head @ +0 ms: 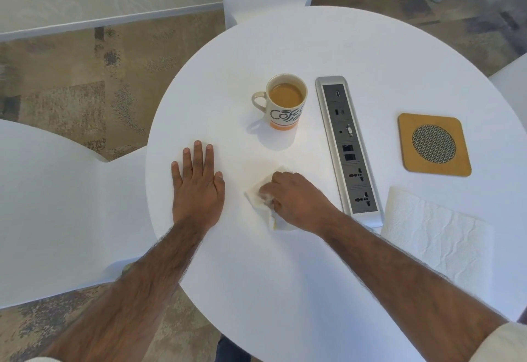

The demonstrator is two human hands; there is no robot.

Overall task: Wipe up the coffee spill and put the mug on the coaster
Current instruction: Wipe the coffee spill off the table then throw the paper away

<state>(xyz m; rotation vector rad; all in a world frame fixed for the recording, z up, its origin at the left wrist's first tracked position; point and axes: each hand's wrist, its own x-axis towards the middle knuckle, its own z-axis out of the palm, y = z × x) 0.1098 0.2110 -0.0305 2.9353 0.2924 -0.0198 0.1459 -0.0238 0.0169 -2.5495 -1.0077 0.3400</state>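
- The right hand (296, 196) has its fingers curled over a crumpled paper towel (263, 204) and presses it against the white table (285, 290). The towel's near edge shows a yellow-brown stain.
- The left hand (198, 185) lies flat on the table to the left of the towel, fingers straight and together, holding nothing.
- No puddle can be made out on the bare table around the towel, so the wiping looks close to done (whatever lies under the wad is hidden).
- The mug (285, 102) stands upright beyond both hands, well apart from them, with its handle (258, 101) pointing left. It is nearly full of milky coffee.
- The coaster (433, 145) sits on the far side of the socket panel (349, 147) set into the table, so the mug has to cross that panel.
- Handling: the mug looks like rigid, breakable ceramic, and the liquid likely makes it heavy. The handle is the obvious place to hold it, and it needs to stay level and move slowly or it will slop again.
- The wet towel is limp and may tear. A fresh paper sheet (436, 236) lies at the right edge.
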